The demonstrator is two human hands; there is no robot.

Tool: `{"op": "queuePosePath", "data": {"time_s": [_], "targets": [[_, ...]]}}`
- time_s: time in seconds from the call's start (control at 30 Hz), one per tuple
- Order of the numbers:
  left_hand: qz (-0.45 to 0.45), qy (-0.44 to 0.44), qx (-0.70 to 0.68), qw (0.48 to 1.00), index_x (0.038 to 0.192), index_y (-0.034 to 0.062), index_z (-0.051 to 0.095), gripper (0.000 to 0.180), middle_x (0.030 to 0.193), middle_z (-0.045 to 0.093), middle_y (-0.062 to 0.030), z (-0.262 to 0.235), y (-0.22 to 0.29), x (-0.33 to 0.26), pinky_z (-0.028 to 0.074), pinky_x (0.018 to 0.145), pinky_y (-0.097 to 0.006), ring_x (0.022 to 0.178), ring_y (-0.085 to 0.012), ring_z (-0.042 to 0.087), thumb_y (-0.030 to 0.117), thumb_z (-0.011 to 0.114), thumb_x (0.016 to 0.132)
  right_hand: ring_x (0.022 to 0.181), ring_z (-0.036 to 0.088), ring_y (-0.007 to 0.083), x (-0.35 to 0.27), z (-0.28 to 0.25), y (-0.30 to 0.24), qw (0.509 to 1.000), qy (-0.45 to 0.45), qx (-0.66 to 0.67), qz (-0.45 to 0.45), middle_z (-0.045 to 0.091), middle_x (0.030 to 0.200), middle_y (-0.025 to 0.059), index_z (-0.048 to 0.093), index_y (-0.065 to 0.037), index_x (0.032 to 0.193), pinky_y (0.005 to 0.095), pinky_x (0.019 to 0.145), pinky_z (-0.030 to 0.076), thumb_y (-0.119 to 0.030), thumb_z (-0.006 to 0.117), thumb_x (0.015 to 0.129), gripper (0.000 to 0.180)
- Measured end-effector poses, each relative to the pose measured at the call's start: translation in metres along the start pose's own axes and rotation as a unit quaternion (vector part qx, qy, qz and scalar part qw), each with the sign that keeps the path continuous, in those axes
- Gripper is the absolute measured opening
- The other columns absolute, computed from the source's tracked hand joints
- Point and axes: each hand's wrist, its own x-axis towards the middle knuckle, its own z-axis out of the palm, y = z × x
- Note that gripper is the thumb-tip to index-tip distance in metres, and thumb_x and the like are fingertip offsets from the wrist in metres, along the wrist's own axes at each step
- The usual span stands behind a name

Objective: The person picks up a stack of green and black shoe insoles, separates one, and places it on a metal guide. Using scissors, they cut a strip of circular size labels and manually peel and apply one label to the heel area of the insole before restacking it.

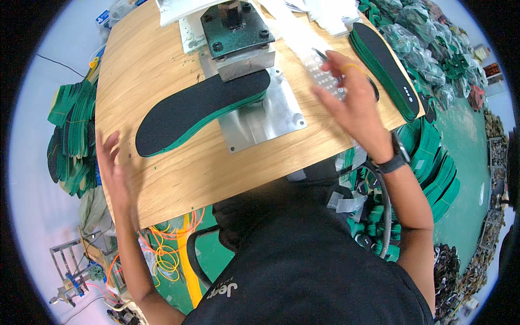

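"How does your left hand stand?"

"Open, its fingers loosely spread and a little blurred, by the left edge of the pale wooden table."

"And the black-topped, green-edged, foot-shaped insole?"

"Just to the right of that hand, apart from it, broad end nearest it. The narrow end points away from my left hand, reaching the lower edge of a silver metal block, over a flat silver metal plate."

"Your right hand?"

"Well to the right of the insole, thumb and forefinger parted. A slim, dark, pointed tool shows at its fingers; I can't tell whether I'm gripping it. Right of that hand lies a long stack of black-and-green insoles."
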Motion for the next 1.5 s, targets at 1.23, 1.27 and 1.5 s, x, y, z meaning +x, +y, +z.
{"op": "queuePosePath", "data": {"time_s": [1.23, 1.27, 1.5], "targets": [[-0.321, -0.275, -0.42, 0.803, 0.097, -0.0003, 0.059, 0.024, 0.069, 0.064, -0.0161, 0.191, 0.164, -0.051, 0.055, 0.055, -0.033, 0.058, -0.0234, 0.064, 0.021, 0.046, 0.097, 0.08, 0.06, 0.0377, 0.001, -0.049, 0.062, 0.978, -0.128, -0.148, 0.077, 0.061, 0.084, 0.0243, 0.059, 0.005, 0.096, 0.0415, 0.077, 0.049, -0.012, 0.067, 0.069, 0.032], [-0.309, -0.254, -0.409, 0.82, 0.098, -0.0011, 0.059, 0.022, 0.071, 0.065, -0.016, 0.193, 0.164, -0.053, 0.056, 0.058, -0.034, 0.061, -0.0236, 0.065, 0.018, 0.048, 0.096, 0.079, 0.061, 0.0334, 0.0, -0.047, 0.06, 0.983, -0.107, -0.09, 0.12, 0.062, 0.082, 0.0216, 0.059, 0.004, 0.097, 0.0387, 0.076, 0.049, -0.01, 0.067, 0.07, 0.032], [-0.284, -0.309, -0.44, 0.794, 0.103, -0.0053, 0.061, 0.023, 0.085, 0.067, -0.013, 0.189, 0.162, -0.052, 0.055, 0.069, -0.03, 0.075, -0.0187, 0.067, 0.016, 0.056, 0.094, 0.067, 0.055, 0.0098, -0.066, -0.075, 0.024, 0.869, 0.044, 0.439, 0.225, 0.054, 0.094, 0.0049, 0.047, -0.003, 0.118, 0.0205, 0.053, 0.04, -0.004, 0.066, 0.077, 0.045]]}}
